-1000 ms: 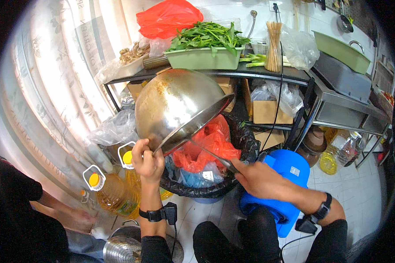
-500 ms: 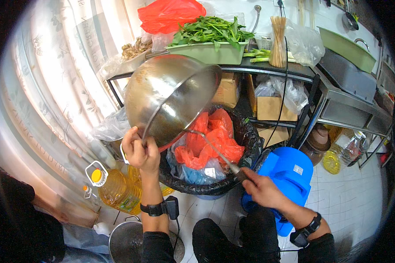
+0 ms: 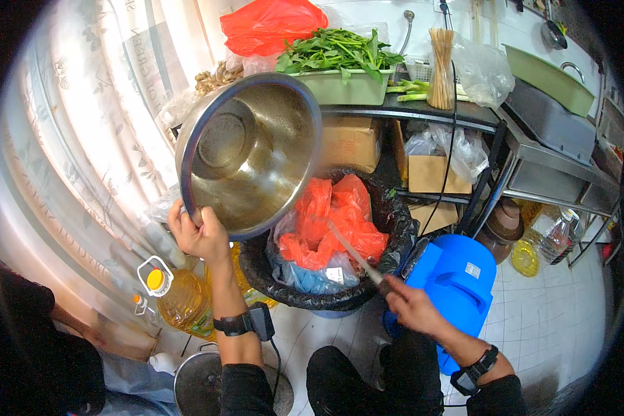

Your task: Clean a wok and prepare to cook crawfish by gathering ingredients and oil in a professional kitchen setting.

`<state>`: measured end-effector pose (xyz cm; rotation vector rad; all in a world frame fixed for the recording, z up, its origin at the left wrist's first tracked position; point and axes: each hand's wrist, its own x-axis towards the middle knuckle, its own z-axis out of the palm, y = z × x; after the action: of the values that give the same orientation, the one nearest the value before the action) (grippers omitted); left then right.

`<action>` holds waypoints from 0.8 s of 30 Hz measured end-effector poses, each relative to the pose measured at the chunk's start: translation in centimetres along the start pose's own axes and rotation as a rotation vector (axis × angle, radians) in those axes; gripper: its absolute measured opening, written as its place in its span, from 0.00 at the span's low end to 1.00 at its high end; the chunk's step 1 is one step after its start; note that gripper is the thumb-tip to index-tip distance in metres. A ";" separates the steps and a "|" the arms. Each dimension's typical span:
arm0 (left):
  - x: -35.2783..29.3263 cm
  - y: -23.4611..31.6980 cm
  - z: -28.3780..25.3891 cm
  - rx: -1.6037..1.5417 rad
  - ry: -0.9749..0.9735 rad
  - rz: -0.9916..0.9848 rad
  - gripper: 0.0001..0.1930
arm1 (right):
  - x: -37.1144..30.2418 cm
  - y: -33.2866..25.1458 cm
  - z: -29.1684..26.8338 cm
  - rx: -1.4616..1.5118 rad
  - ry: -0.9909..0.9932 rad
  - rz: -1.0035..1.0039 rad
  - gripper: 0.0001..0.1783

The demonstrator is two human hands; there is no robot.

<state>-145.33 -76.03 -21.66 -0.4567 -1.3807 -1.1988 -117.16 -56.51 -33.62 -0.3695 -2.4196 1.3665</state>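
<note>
My left hand [image 3: 204,237] grips the lower left rim of a large stainless steel bowl [image 3: 256,149]. The bowl is tipped on its side with its stained inside facing me. My right hand [image 3: 417,308] is closed around the grip of a long-handled metal utensil [image 3: 357,258]; motion smears its far end, so I cannot tell its head. That utensil reaches over a bin [image 3: 312,297] lined with a black bag. Crumpled red plastic bags [image 3: 333,229] and a blue one [image 3: 312,277] lie in the bin, below and right of the bowl.
A black shelf table [image 3: 423,111] behind carries a green tub [image 3: 340,87] of leafy greens and bundled skewers [image 3: 440,69]. A blue plastic container [image 3: 457,284] stands right of the bin. Oil jugs [image 3: 184,305] and a metal pot [image 3: 200,388] are at lower left. Someone's arm [image 3: 80,326] shows far left.
The bowl has turned from showing mostly its outside to showing its inside, and has shifted left with my left hand. The utensil's far end has come away from the bowl.
</note>
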 end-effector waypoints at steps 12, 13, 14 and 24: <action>-1.5 0.8 1.2 -0.014 -0.036 -0.021 0.02 | 1.8 -1.6 -1.7 0.322 0.082 0.211 0.21; -1.7 0.8 1.7 -0.010 -0.039 -0.019 0.02 | 2.3 -0.8 -1.3 0.221 0.099 0.132 0.22; -1.8 0.3 1.9 0.010 -0.014 0.095 0.02 | 1.9 0.1 -0.4 0.192 0.044 0.165 0.23; 1.3 1.9 3.3 0.162 -0.088 0.005 0.08 | 2.8 -1.6 -5.3 0.500 -0.081 0.360 0.24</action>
<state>-145.70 -73.04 -19.06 -0.4018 -1.5377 -1.0631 -117.62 -52.15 -29.19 -0.6418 -2.0295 2.1072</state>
